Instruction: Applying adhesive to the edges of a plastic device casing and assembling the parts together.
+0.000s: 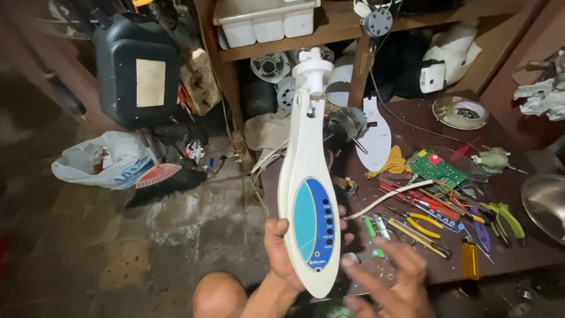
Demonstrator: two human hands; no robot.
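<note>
Blurred right hand [391,277] hovers spread beside the fan housing [310,176].
Left hand [282,247] clasps its lower end upright; pliers [424,227] and circuit board [436,169] lie unused.

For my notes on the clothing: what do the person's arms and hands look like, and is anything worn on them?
Both are bare. The left hand shows no glove, ring or watch, and its forearm has no sleeve. The right hand is also ungloved, fingers blurred, so small details cannot be told. No markings are visible on either.
</note>
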